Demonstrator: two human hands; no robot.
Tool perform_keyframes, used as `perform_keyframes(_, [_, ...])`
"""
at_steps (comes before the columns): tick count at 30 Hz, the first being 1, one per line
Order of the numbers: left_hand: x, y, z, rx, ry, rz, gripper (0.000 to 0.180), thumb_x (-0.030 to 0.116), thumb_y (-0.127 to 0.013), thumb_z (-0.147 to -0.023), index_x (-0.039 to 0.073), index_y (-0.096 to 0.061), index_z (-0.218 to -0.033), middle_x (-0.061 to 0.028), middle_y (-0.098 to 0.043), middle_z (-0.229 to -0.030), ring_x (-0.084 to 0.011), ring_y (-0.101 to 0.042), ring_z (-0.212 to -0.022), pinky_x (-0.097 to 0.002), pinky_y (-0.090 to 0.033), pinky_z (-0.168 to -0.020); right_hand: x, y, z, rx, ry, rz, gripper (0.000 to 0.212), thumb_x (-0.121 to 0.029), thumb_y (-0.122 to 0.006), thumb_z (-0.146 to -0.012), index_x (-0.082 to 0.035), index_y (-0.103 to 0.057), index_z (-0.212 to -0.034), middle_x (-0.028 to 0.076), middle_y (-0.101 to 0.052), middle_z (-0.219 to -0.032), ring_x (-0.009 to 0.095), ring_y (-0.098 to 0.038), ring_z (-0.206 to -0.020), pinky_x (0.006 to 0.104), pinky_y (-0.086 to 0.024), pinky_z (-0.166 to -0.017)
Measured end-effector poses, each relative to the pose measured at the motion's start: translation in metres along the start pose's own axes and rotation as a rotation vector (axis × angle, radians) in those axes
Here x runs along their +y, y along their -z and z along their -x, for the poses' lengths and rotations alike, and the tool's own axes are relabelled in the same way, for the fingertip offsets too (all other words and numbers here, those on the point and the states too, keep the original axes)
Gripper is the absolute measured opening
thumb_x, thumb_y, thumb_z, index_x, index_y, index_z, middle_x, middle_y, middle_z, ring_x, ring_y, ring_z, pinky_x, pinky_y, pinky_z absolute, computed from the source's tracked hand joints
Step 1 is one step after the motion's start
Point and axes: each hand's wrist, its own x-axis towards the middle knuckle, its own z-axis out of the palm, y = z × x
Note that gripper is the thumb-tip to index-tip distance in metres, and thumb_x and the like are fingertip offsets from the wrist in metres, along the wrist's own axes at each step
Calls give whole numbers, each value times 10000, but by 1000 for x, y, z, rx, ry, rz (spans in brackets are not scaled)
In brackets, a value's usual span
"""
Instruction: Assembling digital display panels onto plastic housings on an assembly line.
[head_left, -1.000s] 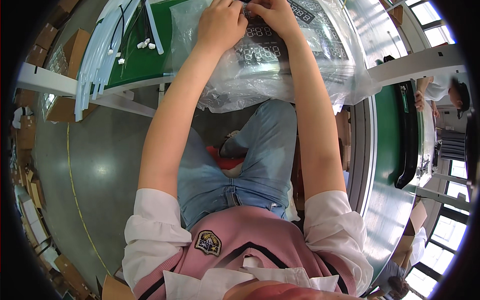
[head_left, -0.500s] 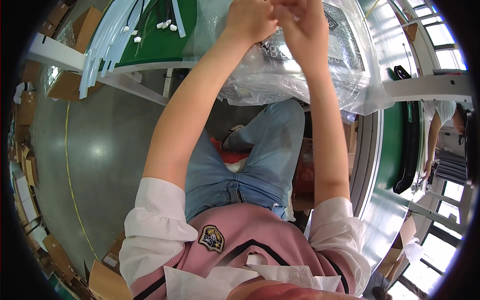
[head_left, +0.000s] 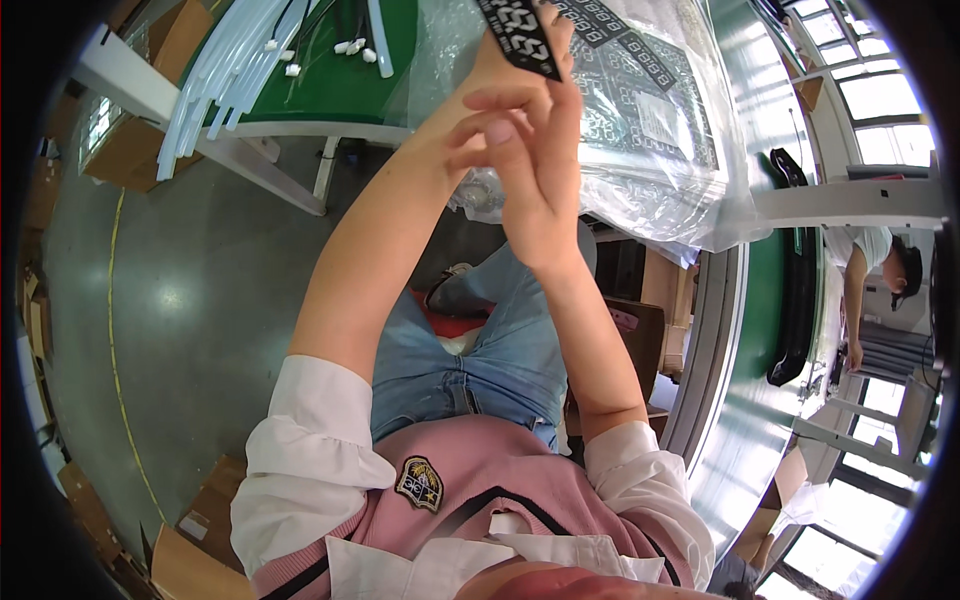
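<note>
Near the top of the view my left hand [head_left: 492,72] holds a small black display panel [head_left: 522,38] with white digit segments; the panel hides part of that hand. My right hand [head_left: 540,185] is nearer to me, beside my left wrist, with its fingers bent but apart and nothing seen in them. Beyond and right of my hands lies a clear plastic bag [head_left: 600,185] over a stack of similar digit-patterned panels [head_left: 655,110]. Two dark digit strips [head_left: 645,58] lie on top.
At left on the green table [head_left: 310,95] lie pale translucent tubes [head_left: 215,85] and dark wires with white connectors [head_left: 350,47]. A white table frame [head_left: 255,175] runs near my knees. Long black parts [head_left: 795,310] rest on the right-hand bench, where another person [head_left: 865,255] leans over. Cardboard boxes [head_left: 190,530] stand around.
My right hand has drawn back toward me and left, to beside my left wrist. The black panel now shows in my left hand. The whole view has shifted slightly.
</note>
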Motion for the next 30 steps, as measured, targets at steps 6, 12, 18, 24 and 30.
perform_keyframes(6, [-9,11,7,78,-62,-14,124,160,-601,-779,49,-617,-831,-100,-624,-886,-309,-601,-909,-444,-519,-751,-27,9,36,-201,-126,243,671,-12,-664,-809,-42,-342,-1397,77,-614,-907,141,-624,-722,287,-517,-601])
perform_keyframes(12, [-2,2,2,-10,-110,18,99,161,-576,-845,66,-571,-817,-96,-592,-852,-310,-575,-873,-418,-481,-751,-87,79,117,26,-107,775,615,-5,-687,-776,-26,-432,-1336,80,-640,-871,153,-625,-624,250,-503,-594])
perform_keyframes(18, [-35,-6,-4,-107,-127,-16,136,200,-567,-891,74,-615,-912,-108,-604,-913,-302,-576,-912,-388,-467,-803,-192,197,211,672,-79,1533,646,-82,-702,-798,-81,-414,-1377,91,-657,-949,159,-655,-740,290,-520,-631])
perform_keyframes(24, [-70,-38,-12,-127,-194,34,166,214,-577,-903,71,-641,-959,-95,-625,-940,-288,-595,-888,-381,-474,-803,-349,315,448,1166,-764,2413,695,-309,-635,-843,-196,-307,-1446,99,-571,-1243,329,-658,-906,446,-542,-681])
perform_keyframes(30, [-106,-52,-15,-122,-233,38,217,252,-585,-920,63,-655,-1002,-105,-640,-978,-288,-607,-911,-369,-481,-807,-493,217,707,2090,-1724,2217,785,-376,-645,-793,-191,-248,-1445,156,-583,-1249,353,-601,-1089,563,-449,-887])
